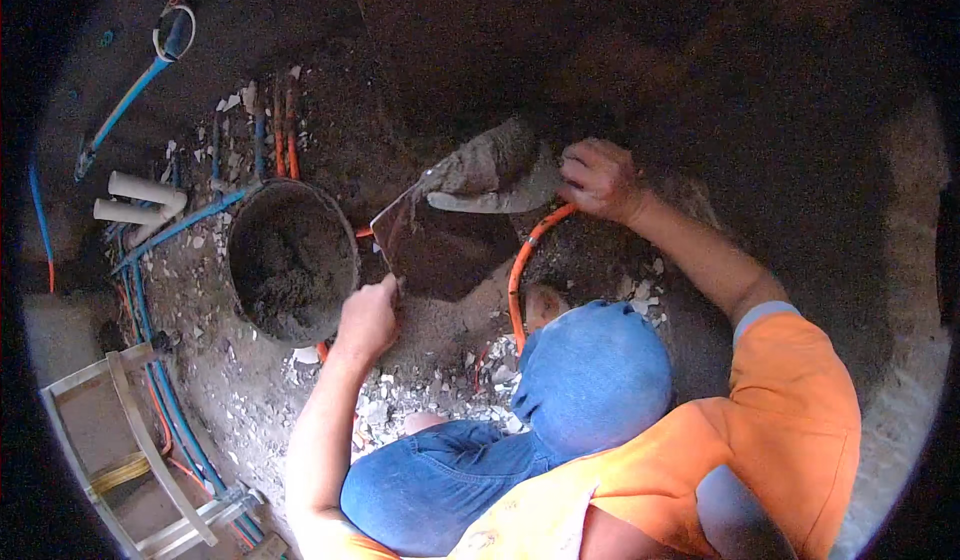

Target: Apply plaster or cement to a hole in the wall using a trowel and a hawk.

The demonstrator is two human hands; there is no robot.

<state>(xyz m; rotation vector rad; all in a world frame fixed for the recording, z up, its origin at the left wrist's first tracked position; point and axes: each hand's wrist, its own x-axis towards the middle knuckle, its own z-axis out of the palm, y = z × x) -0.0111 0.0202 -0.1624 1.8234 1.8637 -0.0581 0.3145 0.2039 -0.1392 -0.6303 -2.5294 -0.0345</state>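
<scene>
My left hand (368, 320) is closed on the near left corner of a dark brown flat board (455, 255), which has a thin pale edge on its left side. Over the board's far side lies a lump of wet grey mortar (490, 160). Next to it, my right hand (602, 182) has its fingers curled round a mortar-smeared trowel (515, 198); its handle is hidden in my grip. Left of the board stands a round black bucket (243, 305) with grey mortar (290, 270) inside. An orange corrugated conduit (516, 285) curves up beneath my right hand.
White plastic pipes (145, 200), blue conduits (185, 225) and upright orange conduits (286, 140) are at the left. A metal frame (125, 400) stands at lower left. Pale rubble (385, 400) litters the floor near my blue-trousered knees (595, 380). A dark wall rises ahead.
</scene>
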